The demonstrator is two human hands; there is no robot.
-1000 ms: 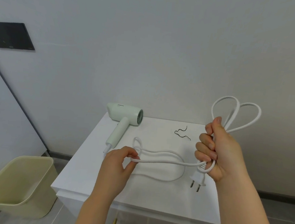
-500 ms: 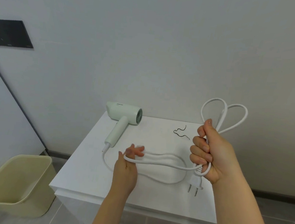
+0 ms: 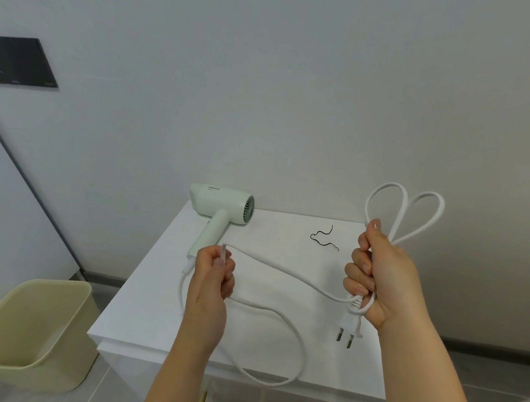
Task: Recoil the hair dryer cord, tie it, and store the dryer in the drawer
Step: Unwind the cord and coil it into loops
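cord [image 3: 283,270] coiling partway: right hand [image 3: 378,273] fisting two loops, left hand [image 3: 213,273] pinching slack; tie [image 3: 324,238] lying unused, dryer [image 3: 221,210] awaiting storing

Counts, relative to the cabinet [image 3: 155,287]: 1 dryer [image 3: 222,207] on its back left corner, 1 cord [image 3: 283,316] over its top, 1 plug [image 3: 350,326] with 2 prongs above its right front, 1 black tie [image 3: 324,237] at back right, 1 bin [image 3: 25,328] left of it, 2 hands: left [image 3: 211,279], right [image 3: 378,273].
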